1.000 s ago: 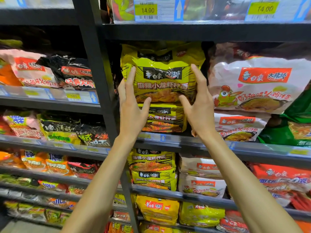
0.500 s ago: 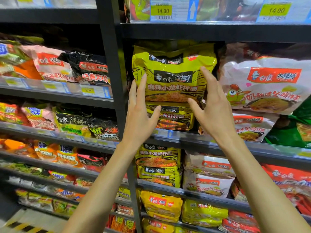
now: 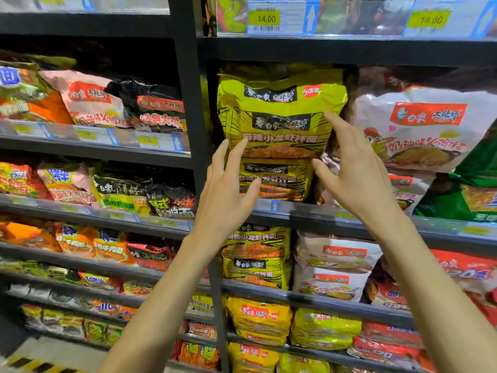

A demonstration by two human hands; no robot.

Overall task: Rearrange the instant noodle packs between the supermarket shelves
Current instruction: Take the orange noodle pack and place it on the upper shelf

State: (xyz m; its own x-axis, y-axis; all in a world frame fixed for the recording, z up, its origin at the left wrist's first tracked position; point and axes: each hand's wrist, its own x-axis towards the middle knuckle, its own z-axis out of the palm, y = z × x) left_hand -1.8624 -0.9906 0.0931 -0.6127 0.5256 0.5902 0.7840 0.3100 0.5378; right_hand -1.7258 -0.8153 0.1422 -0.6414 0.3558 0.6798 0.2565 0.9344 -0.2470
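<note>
Bare forearms rise from the bottom edge toward a dark metal shelf (image 3: 349, 215), and both hands are spread wide with nothing in them. The left hand (image 3: 224, 195) has its fingers fanned in front of the lower left corner of a yellow-green noodle pack (image 3: 279, 114); whether the fingertips touch the wrapper cannot be told. The right hand (image 3: 355, 173) is splayed the same way at the pack's lower right corner, its forefinger over the wrapper's right side. That pack stands on the shelf, leaning forward on top of a second pack of the same kind (image 3: 274, 181), which lies flat beneath it. Just to the right sits a white noodle pack (image 3: 419, 130) with a red label. Farther up, a yellow price tag (image 3: 265, 18) reads 14.00.
</note>
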